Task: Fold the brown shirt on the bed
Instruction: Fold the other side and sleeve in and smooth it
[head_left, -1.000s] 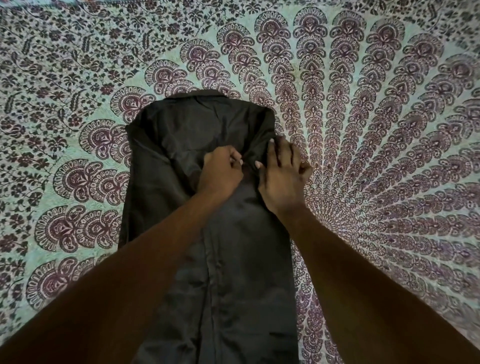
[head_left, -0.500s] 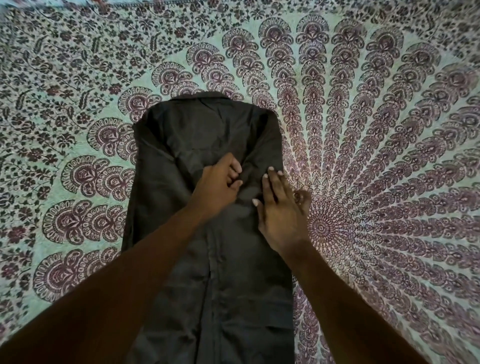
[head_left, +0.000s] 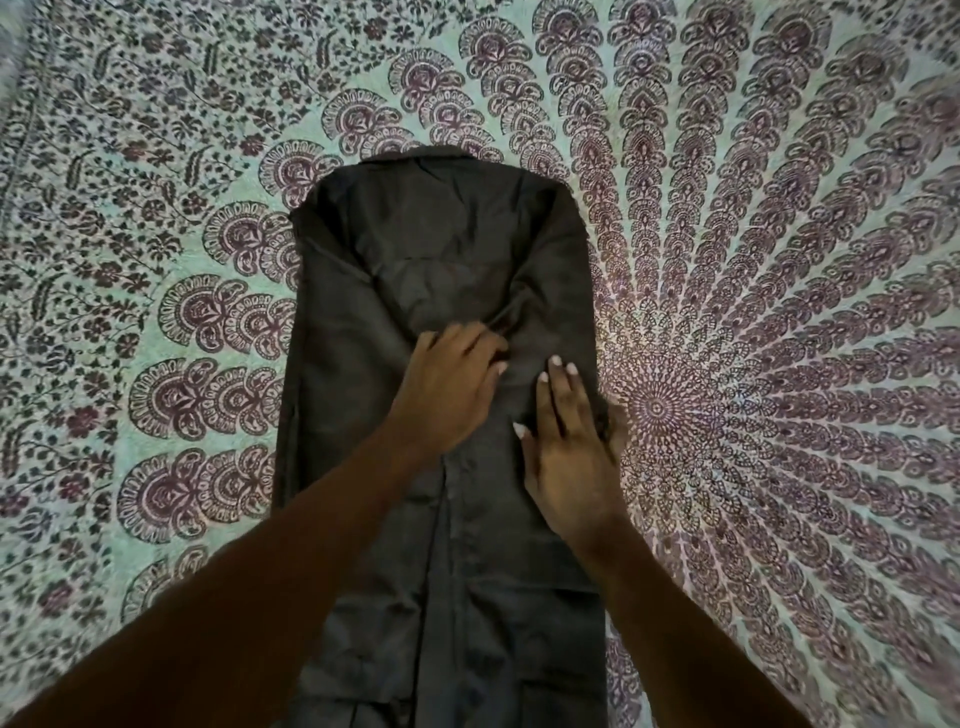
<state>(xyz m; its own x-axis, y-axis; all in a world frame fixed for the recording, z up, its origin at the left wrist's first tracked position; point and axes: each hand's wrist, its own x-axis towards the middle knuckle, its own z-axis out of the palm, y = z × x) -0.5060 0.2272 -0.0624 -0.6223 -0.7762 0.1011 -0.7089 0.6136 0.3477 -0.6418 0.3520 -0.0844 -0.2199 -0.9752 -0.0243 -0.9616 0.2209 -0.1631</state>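
Observation:
The brown shirt (head_left: 441, 249) lies flat on the bed as a long narrow strip, both sides folded inward, its collar end far from me. My left hand (head_left: 447, 379) rests on the shirt's middle with the fingers curled toward a crease; whether it pinches cloth is hidden. Just to its right, my right hand (head_left: 569, 441) lies flat with fingers together and palm down, pressing near the strip's right edge. Both forearms cross the lower part of the shirt and hide some of it.
The bed is covered by a patterned sheet (head_left: 779, 312), pale green with maroon mandala and floral prints, reaching every edge of the view. Its round centre motif (head_left: 660, 410) lies just right of my right hand.
Both hands have slid toward me along the shirt, away from the collar end. The right hand has moved from the strip's edge onto the cloth and flattened.

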